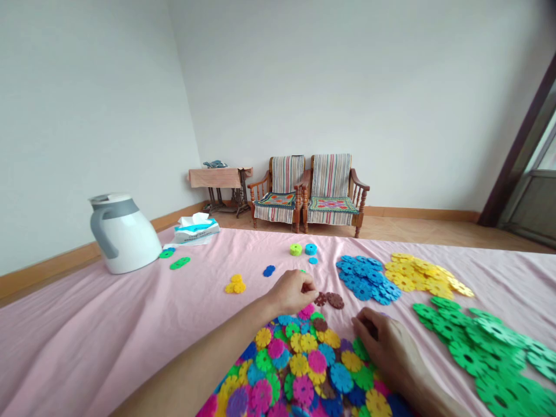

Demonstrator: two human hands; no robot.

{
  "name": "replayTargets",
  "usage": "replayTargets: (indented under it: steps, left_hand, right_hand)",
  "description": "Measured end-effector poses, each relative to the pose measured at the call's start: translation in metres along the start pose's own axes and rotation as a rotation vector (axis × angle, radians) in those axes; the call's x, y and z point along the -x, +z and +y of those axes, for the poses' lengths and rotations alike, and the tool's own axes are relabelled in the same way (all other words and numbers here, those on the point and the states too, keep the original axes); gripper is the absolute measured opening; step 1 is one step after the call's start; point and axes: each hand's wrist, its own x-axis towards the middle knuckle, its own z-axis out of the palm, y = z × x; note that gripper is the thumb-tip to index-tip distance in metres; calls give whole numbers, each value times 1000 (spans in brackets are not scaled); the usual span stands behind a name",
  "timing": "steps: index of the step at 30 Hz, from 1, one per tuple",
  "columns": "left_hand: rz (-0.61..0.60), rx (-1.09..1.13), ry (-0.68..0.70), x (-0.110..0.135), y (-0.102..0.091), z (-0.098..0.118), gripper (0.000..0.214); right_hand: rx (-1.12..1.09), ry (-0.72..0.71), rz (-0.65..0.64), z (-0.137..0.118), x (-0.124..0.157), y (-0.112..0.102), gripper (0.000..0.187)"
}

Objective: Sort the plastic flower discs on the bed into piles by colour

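A heap of mixed-colour snowflake discs (304, 365) lies on the pink cloth (130, 313) right in front of me. My left hand (292, 291) reaches past the heap, fingers pinched together beside two brown discs (329, 299); what it pinches is hidden. My right hand (386, 341) rests at the heap's right edge with fingers curled down onto the discs. Sorted piles lie further right: blue (367, 279), yellow (423, 277) and green (486, 341).
A white jug (124, 231) and a tissue pack (196, 229) stand at the far left. Loose green (179, 263), yellow (236, 284) and blue (269, 270) discs dot the cloth, with two short stacks (303, 249) behind. Two wooden armchairs (310, 194) and a small table (219, 182) stand against the back wall.
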Motion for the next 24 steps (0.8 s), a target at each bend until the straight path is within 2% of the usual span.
replayTargets:
  steps: [3,6,10,13,17,21,24]
  left_hand:
    - [29,15,2,-20,18,3,18]
    - [74,24,-1,-25,25,1,22]
    - [122,31,10,-13,19,-8,24]
    - [136,42,6,-1,11,-16,20]
    - [210,76,-22,8,-3,-25,20]
    - [283,119,-37,8,-22,-34,21]
    - [325,153,-40,5,-37,-42,20]
  right_hand:
    - [0,5,-12,3,-1,2,30]
    - [-5,4,-6,3,-1,3,30]
    - [-9,-10,10,0,0,1,30]
    - [-27,-50,72,-6,1,-3,29]
    - [-121,-195,109,-26,11,-14,24]
    - [-171,-421,39,-62,24,-26,20]
    - [-129,-622,-7,-86,30,-22,25]
